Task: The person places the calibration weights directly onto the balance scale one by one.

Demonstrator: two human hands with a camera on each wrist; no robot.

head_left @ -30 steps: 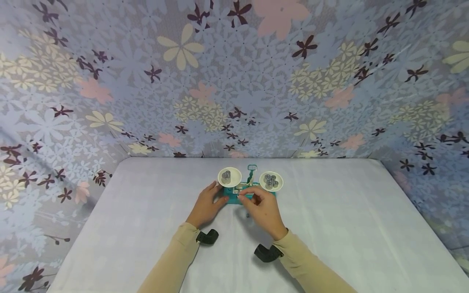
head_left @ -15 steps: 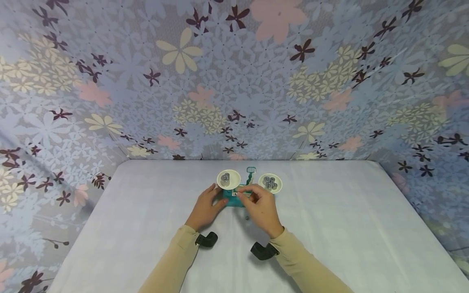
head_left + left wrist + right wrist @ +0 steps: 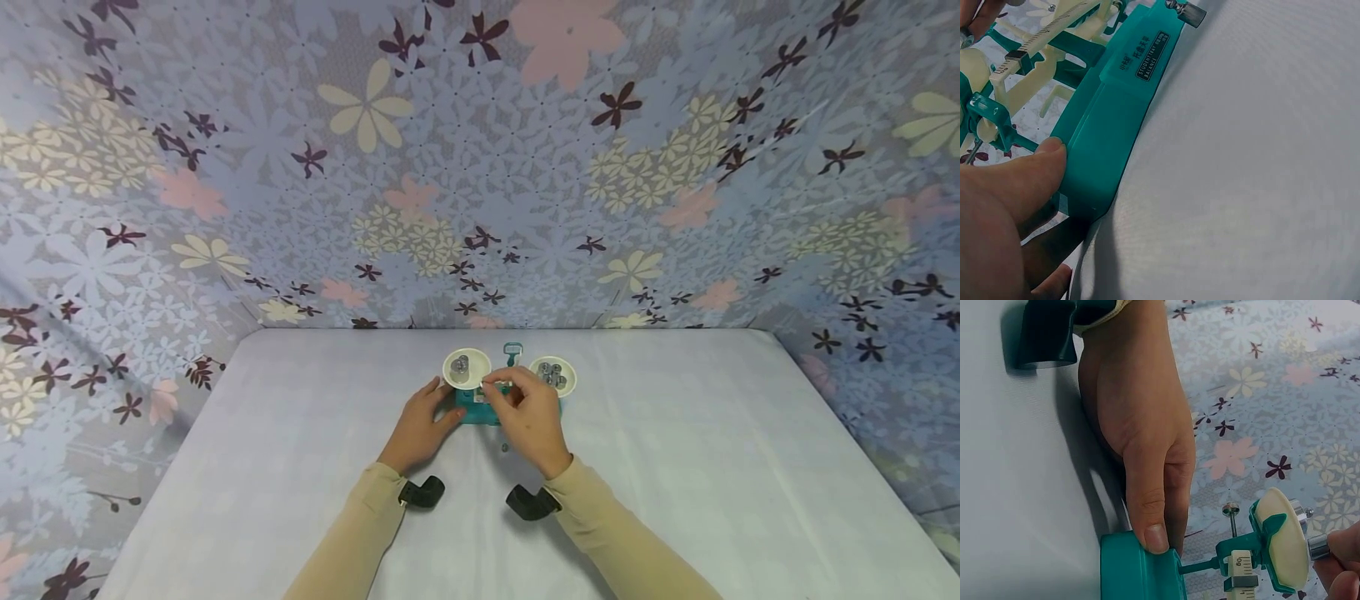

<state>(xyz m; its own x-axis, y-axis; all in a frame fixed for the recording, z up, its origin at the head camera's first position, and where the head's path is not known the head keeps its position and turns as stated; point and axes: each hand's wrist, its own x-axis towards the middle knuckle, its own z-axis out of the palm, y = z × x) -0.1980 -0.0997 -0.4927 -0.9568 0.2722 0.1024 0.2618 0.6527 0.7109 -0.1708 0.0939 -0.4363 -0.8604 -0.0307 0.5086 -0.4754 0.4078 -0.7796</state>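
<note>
A teal toy balance scale [image 3: 477,413] with two cream pans stands in front of me. My left hand [image 3: 420,427] grips the left end of its base, thumb [image 3: 1047,165] on the front edge. My right hand [image 3: 528,417] pinches a small silver weight [image 3: 1319,547] at the rim of the left pan [image 3: 480,367]. Silver weights [image 3: 461,365] sit in that pan, and several more weights [image 3: 553,374] fill part of the right pan [image 3: 572,382]. A ruled beam [image 3: 1047,39] with a black slider [image 3: 1017,57] runs between the pans.
Another small weight [image 3: 1191,14] lies on its side on the white cloth in front of the base. The white-covered table [image 3: 675,467] meets a flowered fabric wall [image 3: 555,183] behind the balance. Black wrist cameras [image 3: 423,492] are strapped to both forearms.
My right hand has risen from in front of the beam and moved slightly away from me and left, bringing the weight to the left pan's rim. The left hand holds its place.
</note>
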